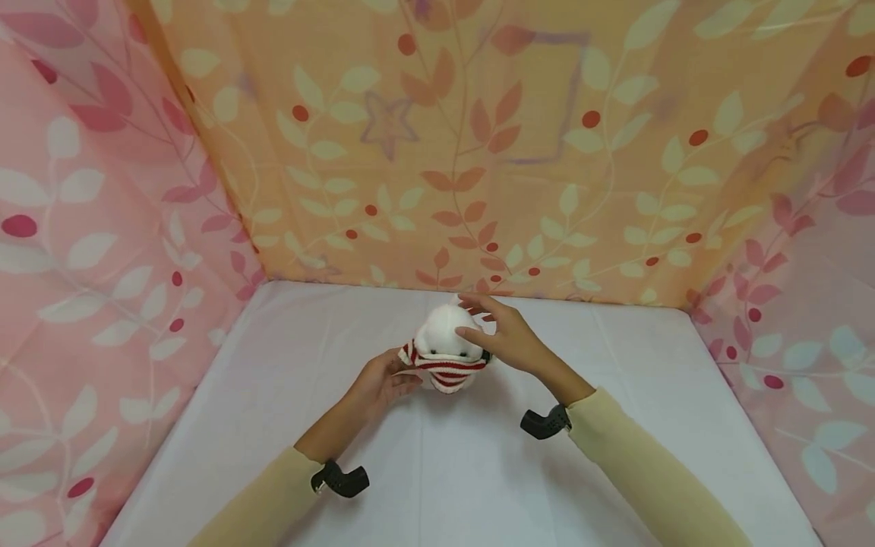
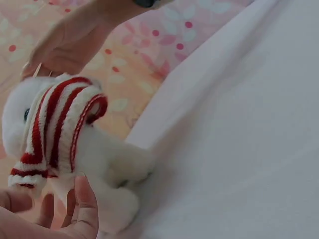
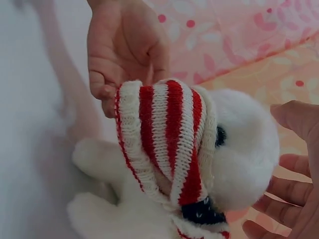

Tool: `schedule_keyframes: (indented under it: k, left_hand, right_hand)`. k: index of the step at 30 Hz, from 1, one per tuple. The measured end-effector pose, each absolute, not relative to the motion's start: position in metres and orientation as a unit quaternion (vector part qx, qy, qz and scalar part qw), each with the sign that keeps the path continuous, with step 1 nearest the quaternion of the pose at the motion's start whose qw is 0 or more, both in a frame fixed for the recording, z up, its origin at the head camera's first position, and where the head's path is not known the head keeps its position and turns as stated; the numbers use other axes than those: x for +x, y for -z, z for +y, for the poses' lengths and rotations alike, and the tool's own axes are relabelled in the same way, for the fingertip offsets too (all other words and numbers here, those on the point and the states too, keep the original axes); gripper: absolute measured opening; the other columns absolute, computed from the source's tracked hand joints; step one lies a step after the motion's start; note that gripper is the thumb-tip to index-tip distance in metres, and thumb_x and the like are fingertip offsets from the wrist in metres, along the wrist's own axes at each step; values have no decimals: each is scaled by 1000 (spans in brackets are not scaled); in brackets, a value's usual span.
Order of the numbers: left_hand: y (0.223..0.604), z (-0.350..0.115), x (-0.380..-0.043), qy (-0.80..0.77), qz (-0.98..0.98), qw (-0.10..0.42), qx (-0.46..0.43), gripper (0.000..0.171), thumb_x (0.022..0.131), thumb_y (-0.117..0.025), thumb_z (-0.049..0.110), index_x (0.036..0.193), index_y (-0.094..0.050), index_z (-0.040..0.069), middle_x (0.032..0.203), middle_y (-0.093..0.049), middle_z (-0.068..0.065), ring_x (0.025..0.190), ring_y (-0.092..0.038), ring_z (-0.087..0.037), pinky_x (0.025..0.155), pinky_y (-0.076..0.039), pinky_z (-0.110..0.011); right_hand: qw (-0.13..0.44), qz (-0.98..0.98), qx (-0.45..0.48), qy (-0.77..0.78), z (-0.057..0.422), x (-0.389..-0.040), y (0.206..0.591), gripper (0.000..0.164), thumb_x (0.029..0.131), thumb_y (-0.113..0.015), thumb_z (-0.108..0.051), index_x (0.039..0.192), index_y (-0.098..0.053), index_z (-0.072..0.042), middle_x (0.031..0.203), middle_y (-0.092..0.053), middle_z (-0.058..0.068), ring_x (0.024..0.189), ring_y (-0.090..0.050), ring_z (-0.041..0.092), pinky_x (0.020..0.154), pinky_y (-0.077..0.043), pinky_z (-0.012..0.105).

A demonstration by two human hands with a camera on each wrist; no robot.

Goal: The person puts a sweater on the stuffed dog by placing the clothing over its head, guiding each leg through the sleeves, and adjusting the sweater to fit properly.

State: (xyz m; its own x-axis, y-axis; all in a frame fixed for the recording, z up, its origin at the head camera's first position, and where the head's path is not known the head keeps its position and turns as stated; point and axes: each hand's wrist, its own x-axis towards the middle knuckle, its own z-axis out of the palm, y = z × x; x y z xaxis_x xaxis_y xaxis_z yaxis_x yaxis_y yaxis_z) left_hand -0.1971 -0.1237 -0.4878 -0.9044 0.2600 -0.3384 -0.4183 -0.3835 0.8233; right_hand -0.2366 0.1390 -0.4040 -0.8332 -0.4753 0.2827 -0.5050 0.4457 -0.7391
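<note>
One white plush toy [image 1: 440, 332], near the middle of the tabletop's [image 1: 465, 471] far edge. One red-and-white striped knit sweater [image 1: 451, 366], bunched around the toy's head just below the eyes. Two hands: left [image 1: 379, 387] at a sleeve, whether gripping cannot be told; right [image 1: 511, 336] spread wide beside the head, partly blocking it from above. Two black wrist cameras [image 1: 347, 482]. Three leaf-patterned cloth walls [image 1: 424, 152], along the far, left and right edges.

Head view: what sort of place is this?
Likely a makeshift recording booth: leaf-print cloth walls in three sides of a white-covered table, and a black device sits at each wrist.
</note>
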Motion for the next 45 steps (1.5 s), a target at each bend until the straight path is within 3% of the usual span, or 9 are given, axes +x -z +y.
schedule_keyframes:
  k: [4, 9, 12, 22, 31, 38, 45]
  left_hand:
    - [493, -125, -183, -827, 502, 247, -54, 24, 104, -37, 10, 123, -49, 3, 110, -64, -12, 96, -65, -25, 87, -54, -35]
    - [494, -118, -170, -794, 518, 318, 3, 35, 104, -49, 11, 137, -48, -3, 121, -62, -12, 103, -63, -28, 90, -53, -36]
    - [493, -112, -166, -779, 533, 330, 22, 38, 104, -56, 17, 136, -51, -2, 121, -63, -10, 104, -64, -28, 90, -53, -37]
    - [499, -97, -169, -769, 568, 291, 12, 27, 103, -60, 17, 122, -60, -3, 102, -70, -6, 89, -69, -20, 75, -56, -29]
    - [504, -94, -173, -637, 733, 226, 69, 20, 96, -70, 19, 100, -69, -1, 94, -73, -21, 63, -66, -16, 52, -46, -26]
    - [503, -98, -176, -577, 778, 213, 128, 15, 94, -70, 13, 87, -70, 0, 79, -72, -22, 52, -59, -14, 44, -42, -23]
    - [501, -98, -173, -522, 809, 214, 166, 13, 91, -69, 5, 79, -69, -1, 68, -68, -21, 45, -56, -15, 42, -38, -21]
  right_hand:
    - [0, -851, 298, -432, 133, -238, 400, 69, 90, -80, -31, 149, -49, -16, 136, -62, 6, 121, -59, 25, 102, -46, 53]
    - [-22, -851, 305, -426, 127, -241, 403, 76, 86, -84, -33, 150, -48, -17, 140, -60, 7, 124, -58, 26, 104, -46, 53]
    - [-30, -852, 304, -424, 126, -241, 405, 77, 84, -86, -32, 149, -49, -14, 139, -60, 8, 123, -59, 27, 103, -48, 50]
    - [-24, -851, 293, -435, 122, -240, 406, 76, 78, -90, -27, 144, -56, -11, 139, -60, 7, 118, -62, 28, 96, -53, 47]
    - [-19, -839, 255, -480, 124, -250, 413, 55, 78, -90, -15, 129, -69, -13, 131, -65, 4, 111, -66, 24, 93, -54, 46]
    - [-34, -821, 235, -519, 122, -251, 411, 50, 80, -87, -6, 127, -69, -7, 129, -67, 11, 113, -65, 28, 96, -52, 49]
    - [-33, -810, 225, -540, 122, -257, 414, 45, 81, -85, -5, 123, -71, -9, 122, -70, 7, 110, -67, 23, 93, -54, 43]
